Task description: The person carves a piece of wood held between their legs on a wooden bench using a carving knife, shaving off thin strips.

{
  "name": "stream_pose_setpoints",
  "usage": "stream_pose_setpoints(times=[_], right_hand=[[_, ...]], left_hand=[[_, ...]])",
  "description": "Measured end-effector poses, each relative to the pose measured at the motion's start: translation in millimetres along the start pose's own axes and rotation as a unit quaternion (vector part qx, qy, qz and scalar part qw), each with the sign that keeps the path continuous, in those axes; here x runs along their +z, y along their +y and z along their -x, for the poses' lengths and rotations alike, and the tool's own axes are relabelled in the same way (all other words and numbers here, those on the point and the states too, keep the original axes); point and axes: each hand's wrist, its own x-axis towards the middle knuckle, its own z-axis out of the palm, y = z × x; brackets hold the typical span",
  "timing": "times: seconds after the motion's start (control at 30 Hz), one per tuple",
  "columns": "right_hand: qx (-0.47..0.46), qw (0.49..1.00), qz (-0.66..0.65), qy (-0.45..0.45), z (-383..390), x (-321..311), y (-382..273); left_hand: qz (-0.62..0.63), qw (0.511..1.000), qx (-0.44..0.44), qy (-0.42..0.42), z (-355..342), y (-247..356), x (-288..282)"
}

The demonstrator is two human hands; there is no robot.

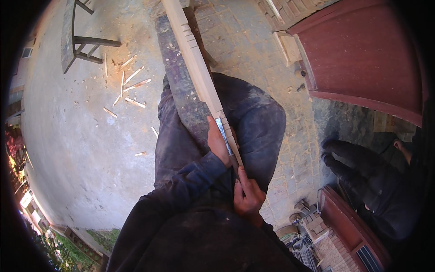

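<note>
A long pale wooden bar [199, 75] with several crosswise saw cuts lies along a dark, worn bench [179, 72] between my legs. Near its close end, my left hand [218, 144] is closed around the bar, thumb side along its left edge, with fingertips just showing on the right. A chisel [221, 129] lies lengthwise against the notched top of the bar, its shiny blade facing away from me. My right hand [249, 197] grips the chisel's dark handle [234, 164], index finger stretched along it. Part of the handle is hidden by that hand.
Wood offcuts [131, 84] are scattered on the concrete floor at left, below another bench [79, 41]. A dark red panel [362, 54] stands at upper right. Another person [376, 177] is at far right, near a red box-like frame [346, 224] and a coil of wire [302, 251].
</note>
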Motion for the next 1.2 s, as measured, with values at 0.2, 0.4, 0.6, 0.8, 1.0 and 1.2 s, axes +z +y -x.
stream_pose_setpoints(times=[0.2, 0.4, 0.6, 0.8, 1.0, 1.2], right_hand=[[0.009, 1.0, 0.01, -0.003, -4.9, -2.4, -9.0], [0.037, 0.999, -0.004, -0.016, -16.0, -4.9, -20.7], [0.042, 0.999, 0.012, -0.033, -13.9, -20.5, -24.0], [0.026, 0.999, 0.017, -0.014, -8.7, -18.3, -18.2], [0.024, 0.999, 0.028, -0.017, -2.7, -18.1, -14.3], [0.025, 1.0, 0.01, -0.01, -5.6, -15.4, -16.9]], left_hand=[[-0.007, 1.0, -0.001, 0.005, 0.8, 1.4, 1.9], [-0.025, 1.0, -0.007, 0.015, 5.1, 6.1, 6.6], [-0.023, 0.999, -0.008, 0.023, -1.0, 0.8, 1.9], [-0.021, 0.999, -0.013, 0.027, -2.2, -0.9, -1.0], [-0.023, 0.999, -0.017, 0.043, -0.2, -0.1, 3.7], [-0.014, 0.999, -0.028, 0.019, -2.6, -2.3, -0.7]])
